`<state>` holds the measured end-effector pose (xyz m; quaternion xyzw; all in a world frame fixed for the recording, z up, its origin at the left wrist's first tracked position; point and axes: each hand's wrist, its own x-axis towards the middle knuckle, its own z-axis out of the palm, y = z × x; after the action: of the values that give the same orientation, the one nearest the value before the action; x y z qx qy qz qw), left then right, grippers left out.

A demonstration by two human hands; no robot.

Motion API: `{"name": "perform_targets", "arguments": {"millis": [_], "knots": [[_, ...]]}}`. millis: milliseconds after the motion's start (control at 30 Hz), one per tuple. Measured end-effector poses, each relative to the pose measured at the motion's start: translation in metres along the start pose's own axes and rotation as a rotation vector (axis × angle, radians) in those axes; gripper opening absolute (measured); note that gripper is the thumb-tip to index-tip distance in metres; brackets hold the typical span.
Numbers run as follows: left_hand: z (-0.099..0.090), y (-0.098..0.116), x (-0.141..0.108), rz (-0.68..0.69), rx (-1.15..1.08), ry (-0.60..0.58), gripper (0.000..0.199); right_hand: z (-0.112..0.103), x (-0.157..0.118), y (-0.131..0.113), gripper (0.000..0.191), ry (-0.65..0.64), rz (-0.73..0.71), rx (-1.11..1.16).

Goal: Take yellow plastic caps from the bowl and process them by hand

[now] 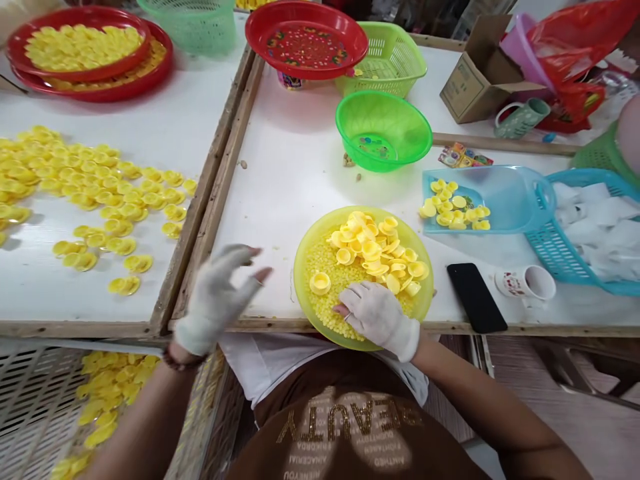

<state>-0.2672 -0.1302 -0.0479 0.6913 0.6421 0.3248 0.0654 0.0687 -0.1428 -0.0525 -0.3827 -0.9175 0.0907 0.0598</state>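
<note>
My left hand [225, 293], in a white glove with bare fingertips, is over the table just right of the wooden divider. Its thumb and fingers are apart, and nothing shows between them. In a matching glove, my right hand [379, 317] is down in the yellow round tray [303, 233] at the table's front edge, fingers curled in a pinch. Whatever lies in that pinch is too small or hidden to tell. Small yellow beads [320, 257] cover the tray's left and front part. Yellow plastic cup-and-saucer pieces [373, 250] are heaped at its back right, and one single piece [320, 283] sits on the beads.
Left of the wooden divider [215, 173], many yellow pieces [100, 180] are spread. Beyond the tray are a green bowl [383, 130] and a red tray [307, 37]. To the right are a blue basket [505, 193], a phone [477, 297] and a mug [525, 283].
</note>
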Motion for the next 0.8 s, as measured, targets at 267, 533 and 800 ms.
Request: {"name": "perform_targets", "arguments": {"millis": [267, 533, 800], "knots": [[0.064, 0.098, -0.013, 0.298, -0.018, -0.229, 0.03, -0.017, 0.031, 0.005, 0.047, 0.231, 0.408, 1.213], [0.077, 0.128, -0.014, 0.262, -0.192, -0.256, 0.023, -0.034, 0.069, -0.012, 0.052, 0.625, 0.426, 1.77], [0.084, 0.122, -0.017, 0.241, -0.255, -0.198, 0.028, -0.03, 0.059, 0.002, 0.049, 0.657, 0.52, 1.685]]}}
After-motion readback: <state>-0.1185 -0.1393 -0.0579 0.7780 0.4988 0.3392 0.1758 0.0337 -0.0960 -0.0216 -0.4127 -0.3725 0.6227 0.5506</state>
